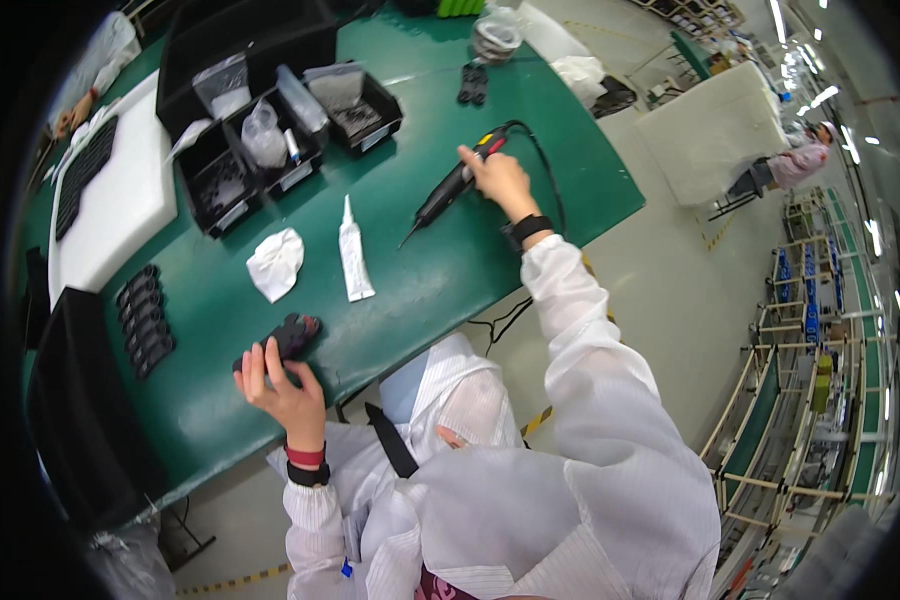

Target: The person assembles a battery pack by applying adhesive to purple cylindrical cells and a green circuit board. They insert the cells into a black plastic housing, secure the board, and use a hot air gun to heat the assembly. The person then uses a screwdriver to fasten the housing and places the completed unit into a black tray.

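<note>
My right hand (504, 184) is closed around the upper body of a black electric screwdriver (448, 193) with red and yellow marks near its cord end. Its thin bit points down and left, over the green table. At the near edge, my left hand (278, 388) has its fingers on a small dark moulded part (294, 336), which shows some reddish detail at its right end. The palm hides part of that piece. Between the hands lie a white tube (352, 258) with a pointed nozzle and a crumpled white cloth (275, 264).
Black bins (374, 137) with small parts and bags stand at the back left. Several similar dark parts (145, 322) lie in a row at left, near a white foam tray (160, 185). Another dark part (472, 85) and a plastic tub (496, 38) sit far back. The screwdriver's cord (547, 160) loops right.
</note>
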The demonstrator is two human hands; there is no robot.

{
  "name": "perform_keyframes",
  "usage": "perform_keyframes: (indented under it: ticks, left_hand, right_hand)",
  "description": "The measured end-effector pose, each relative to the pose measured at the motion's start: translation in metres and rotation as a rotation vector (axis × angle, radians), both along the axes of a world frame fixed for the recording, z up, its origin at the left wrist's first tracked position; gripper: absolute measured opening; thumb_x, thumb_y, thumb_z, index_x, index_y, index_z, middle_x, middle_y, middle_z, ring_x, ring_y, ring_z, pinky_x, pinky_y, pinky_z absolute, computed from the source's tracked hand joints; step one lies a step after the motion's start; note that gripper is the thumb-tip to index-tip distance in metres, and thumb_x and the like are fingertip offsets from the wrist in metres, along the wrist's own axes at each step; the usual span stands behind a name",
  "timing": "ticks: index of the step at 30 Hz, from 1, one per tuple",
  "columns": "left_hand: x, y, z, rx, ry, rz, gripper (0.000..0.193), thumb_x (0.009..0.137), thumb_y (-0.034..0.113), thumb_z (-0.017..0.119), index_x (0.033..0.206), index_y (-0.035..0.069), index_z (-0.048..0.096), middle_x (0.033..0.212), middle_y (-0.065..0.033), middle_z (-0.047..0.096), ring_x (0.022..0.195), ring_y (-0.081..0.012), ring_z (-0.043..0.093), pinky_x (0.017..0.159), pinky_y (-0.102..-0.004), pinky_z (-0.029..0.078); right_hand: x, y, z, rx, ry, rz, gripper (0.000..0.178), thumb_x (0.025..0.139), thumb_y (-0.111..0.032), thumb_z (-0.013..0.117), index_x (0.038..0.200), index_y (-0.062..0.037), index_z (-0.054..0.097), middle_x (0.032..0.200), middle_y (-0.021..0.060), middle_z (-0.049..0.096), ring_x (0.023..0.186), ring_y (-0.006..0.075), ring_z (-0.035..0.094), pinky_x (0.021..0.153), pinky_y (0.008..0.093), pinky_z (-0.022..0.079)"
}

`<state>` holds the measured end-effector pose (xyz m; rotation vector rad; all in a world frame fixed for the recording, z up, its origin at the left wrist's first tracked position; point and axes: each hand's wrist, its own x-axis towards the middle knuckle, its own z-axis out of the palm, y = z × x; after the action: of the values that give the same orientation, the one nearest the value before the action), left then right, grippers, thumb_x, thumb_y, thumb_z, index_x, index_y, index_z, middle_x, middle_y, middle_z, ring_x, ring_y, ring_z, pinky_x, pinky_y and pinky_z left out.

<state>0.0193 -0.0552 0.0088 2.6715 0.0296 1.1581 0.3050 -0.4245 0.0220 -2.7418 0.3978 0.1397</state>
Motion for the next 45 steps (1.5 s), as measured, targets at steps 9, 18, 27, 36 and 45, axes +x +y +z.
perform_keyframes:
  ticks: [9,18,27,36,45]
  left_hand:
    - [0.002,-0.004,-0.004,-0.003,0.004,0.011,0.059,0.082,-0.006,0.065,0.139,0.007,0.055,0.140,-0.0121,0.046,0.133,-0.0318,0.045,0.115,-0.0547,0.033]
    - [-0.002,-0.002,0.000,-0.010,0.038,0.009,0.059,0.082,-0.004,0.065,0.139,0.008,0.055,0.138,-0.0126,0.048,0.132,-0.0325,0.045,0.115,-0.0539,0.033]
    - [-0.004,0.008,0.011,-0.034,0.081,-0.048,0.064,0.079,-0.005,0.066,0.140,0.009,0.055,0.139,-0.0126,0.049,0.135,-0.0326,0.045,0.116,-0.0539,0.031]
    - [-0.003,0.004,0.006,-0.017,0.087,-0.050,0.053,0.089,0.004,0.057,0.141,0.004,0.055,0.138,-0.0174,0.054,0.130,-0.0383,0.050,0.113,-0.0546,0.034]
    - [-0.007,0.007,0.014,-0.007,0.109,-0.061,0.058,0.088,-0.006,0.056,0.145,0.005,0.052,0.147,-0.0138,0.047,0.135,-0.0344,0.047,0.116,-0.0521,0.035]
  right_hand:
    - [-0.025,-0.009,0.024,0.039,-0.043,0.032,0.072,0.101,-0.060,0.044,0.069,-0.0019,0.069,0.057,0.0098,0.065,0.052,0.0232,0.065,0.059,0.0358,0.053]
    - [-0.123,0.095,0.078,0.630,0.002,0.573,0.012,0.092,-0.007,0.070,0.100,0.0018,0.069,0.072,0.0074,0.069,0.063,0.0124,0.065,0.060,0.0275,0.053]
    - [-0.166,0.195,0.033,0.780,-0.086,0.911,0.044,0.075,0.004,0.076,0.118,-0.0038,0.069,0.101,0.0147,0.069,0.080,0.0244,0.068,0.073,0.0337,0.055]
    - [-0.180,0.198,0.031,0.823,-0.297,0.947,0.025,0.068,-0.003,0.078,0.091,-0.0016,0.068,0.092,0.0149,0.066,0.093,0.0347,0.063,0.084,0.0434,0.052]
    - [-0.187,0.202,0.044,0.809,-0.253,0.881,0.015,0.071,0.003,0.074,0.085,0.0029,0.069,0.088,0.0156,0.066,0.084,0.0326,0.067,0.072,0.0398,0.054]
